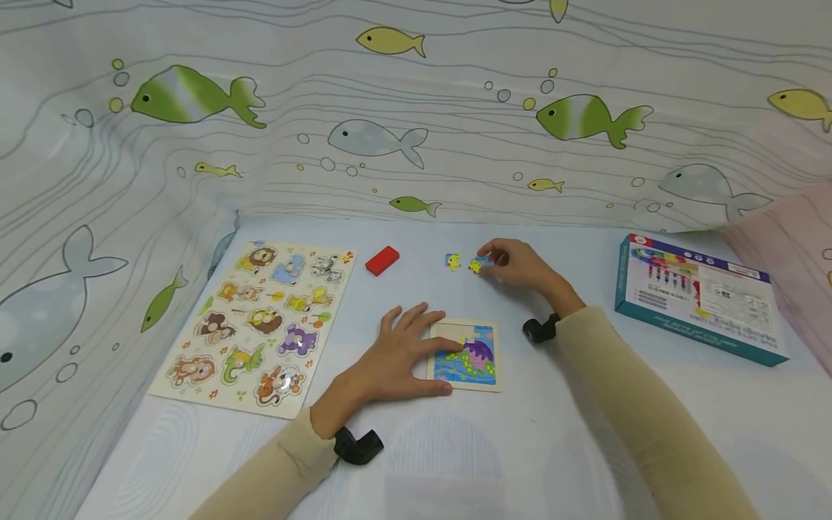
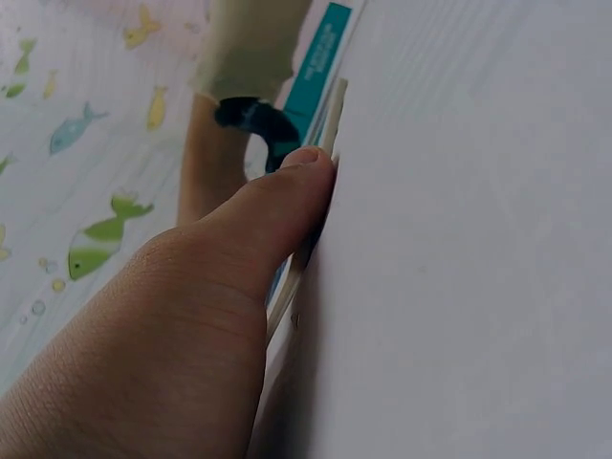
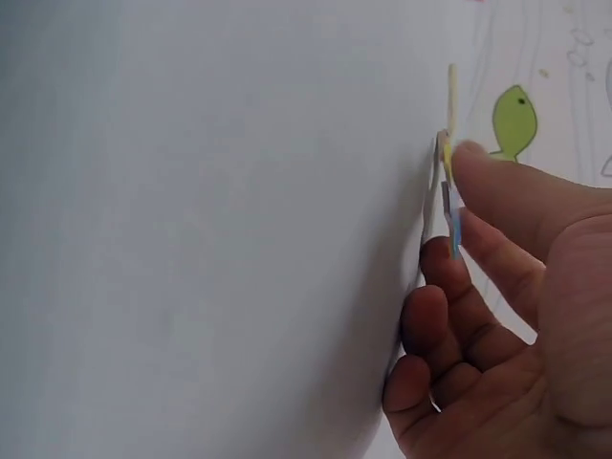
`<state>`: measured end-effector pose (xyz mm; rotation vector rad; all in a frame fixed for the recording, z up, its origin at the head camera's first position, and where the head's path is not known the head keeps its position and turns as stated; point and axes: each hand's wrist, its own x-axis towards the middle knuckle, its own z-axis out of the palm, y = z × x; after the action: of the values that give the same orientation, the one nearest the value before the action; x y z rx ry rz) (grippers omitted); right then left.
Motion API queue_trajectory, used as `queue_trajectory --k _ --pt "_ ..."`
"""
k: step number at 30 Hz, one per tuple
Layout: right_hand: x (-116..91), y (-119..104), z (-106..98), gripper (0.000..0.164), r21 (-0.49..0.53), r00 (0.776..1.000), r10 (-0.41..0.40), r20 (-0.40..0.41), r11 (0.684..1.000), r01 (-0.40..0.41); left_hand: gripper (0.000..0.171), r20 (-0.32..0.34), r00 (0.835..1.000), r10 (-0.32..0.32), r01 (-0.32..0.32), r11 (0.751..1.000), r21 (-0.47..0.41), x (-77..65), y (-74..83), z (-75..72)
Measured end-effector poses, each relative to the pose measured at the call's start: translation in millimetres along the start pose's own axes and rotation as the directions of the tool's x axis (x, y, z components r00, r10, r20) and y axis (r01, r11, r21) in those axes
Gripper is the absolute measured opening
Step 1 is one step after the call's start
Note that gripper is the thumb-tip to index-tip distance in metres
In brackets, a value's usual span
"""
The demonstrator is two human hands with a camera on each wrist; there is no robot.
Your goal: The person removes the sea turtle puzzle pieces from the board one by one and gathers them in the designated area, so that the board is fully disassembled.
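Note:
My left hand (image 1: 399, 357) lies with spread fingers over the left side of a small wooden puzzle board (image 1: 497, 357). Its index finger touches the purple and green picture, and the thumb is by the near edge. In the left wrist view that thumb (image 2: 301, 177) is against the board's thin edge. Farther back, my right hand (image 1: 520, 266) pinches a blue and yellow puzzle piece (image 1: 477, 265) between thumb and fingers. The right wrist view shows this piece (image 3: 454, 229) edge-on, close over the table. A second blue and yellow piece (image 1: 452, 261) lies just left of it.
A large animal peg puzzle board (image 1: 260, 347) lies on the left. Between it and the pieces is a red block (image 1: 382, 261). A flat teal box (image 1: 702, 297) lies at the right. Fish-printed cloth (image 1: 455, 159) rises behind the table.

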<state>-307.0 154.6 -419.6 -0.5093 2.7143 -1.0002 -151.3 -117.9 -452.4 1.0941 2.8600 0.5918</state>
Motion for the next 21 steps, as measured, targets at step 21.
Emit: queue_trajectory --k 21 --pt "1.1 -0.6 4.0 0.037 -0.057 0.998 0.043 -0.034 0.997 -0.045 0.060 0.002 1.000 0.005 -0.005 1.000 -0.008 -0.7 1.1 -1.9"
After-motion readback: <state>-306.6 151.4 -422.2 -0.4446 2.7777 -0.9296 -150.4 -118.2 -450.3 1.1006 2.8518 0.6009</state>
